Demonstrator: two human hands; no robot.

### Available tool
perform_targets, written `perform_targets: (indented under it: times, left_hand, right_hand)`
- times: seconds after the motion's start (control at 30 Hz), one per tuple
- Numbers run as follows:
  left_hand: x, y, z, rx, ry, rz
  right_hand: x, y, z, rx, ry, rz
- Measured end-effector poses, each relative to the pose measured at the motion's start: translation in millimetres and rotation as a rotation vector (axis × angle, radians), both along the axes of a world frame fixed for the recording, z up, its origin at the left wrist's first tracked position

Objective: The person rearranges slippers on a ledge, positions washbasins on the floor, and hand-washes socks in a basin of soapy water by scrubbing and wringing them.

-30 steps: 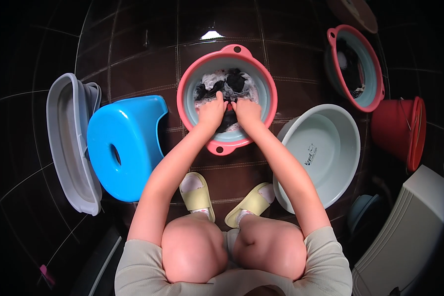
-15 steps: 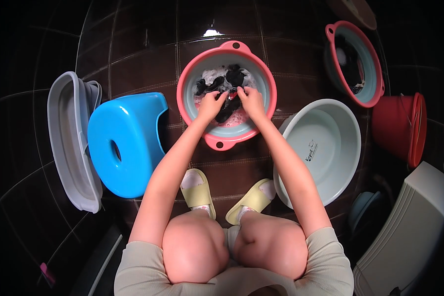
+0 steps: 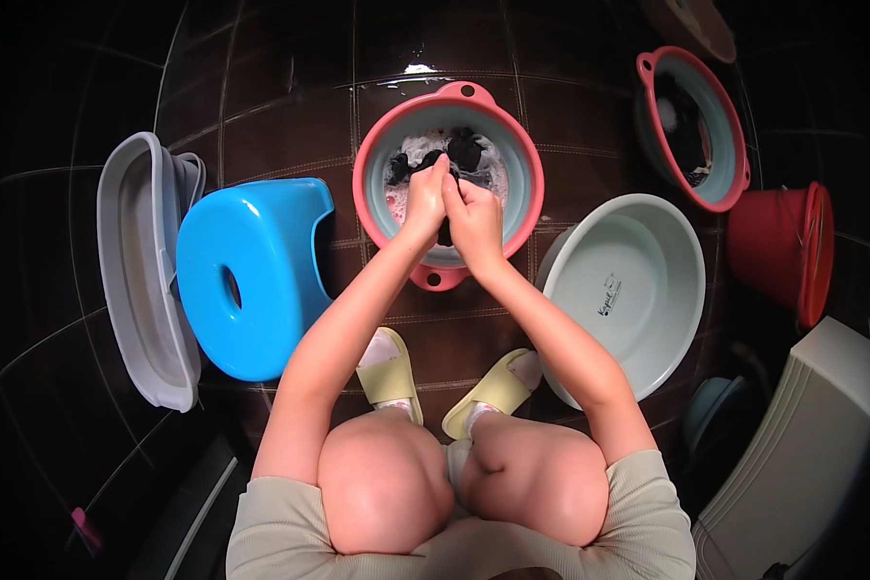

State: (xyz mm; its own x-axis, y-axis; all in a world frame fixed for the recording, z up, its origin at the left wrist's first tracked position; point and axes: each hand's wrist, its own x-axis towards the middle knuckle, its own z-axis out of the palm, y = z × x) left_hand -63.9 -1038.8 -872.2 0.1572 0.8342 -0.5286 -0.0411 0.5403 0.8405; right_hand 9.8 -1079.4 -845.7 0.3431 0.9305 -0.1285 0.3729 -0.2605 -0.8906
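Black cloth (image 3: pixel 445 233) mostly hidden beneath hands (image 3: pixel 475 215)

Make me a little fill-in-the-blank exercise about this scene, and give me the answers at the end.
1. Over dark cloth in the central pink-rimmed basin, the right hand is close beside the person's ____ hand.
2. The plastic stool is coloured ____.
3. The red bucket appears toward the picture's ____ edge.
4. The number of yellow slippers in view is ____.
Missing words: left; blue; right; two.
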Motion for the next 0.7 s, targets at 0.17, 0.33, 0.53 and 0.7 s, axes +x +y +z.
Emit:
perform_targets:
  times: [0.17, 0.33, 0.53, 0.7]
  left_hand:
    - [13, -4, 8, 0.120, 0.088, -0.022]
    - [18, -10, -7, 0.102, 0.148, -0.031]
    - [-2, -4, -18, -0.043, 0.030, 0.046]
    - [4, 1, -12, -0.039, 0.098, 0.007]
  right_hand:
    - [16, 21, -6, 0.029, 0.088, -0.098]
    - [24, 23, -15, -0.044, 0.076, -0.069]
    - [2, 11, -6, -0.060, 0.022, 0.050]
    - [5, 16, -7, -0.089, -0.015, 0.003]
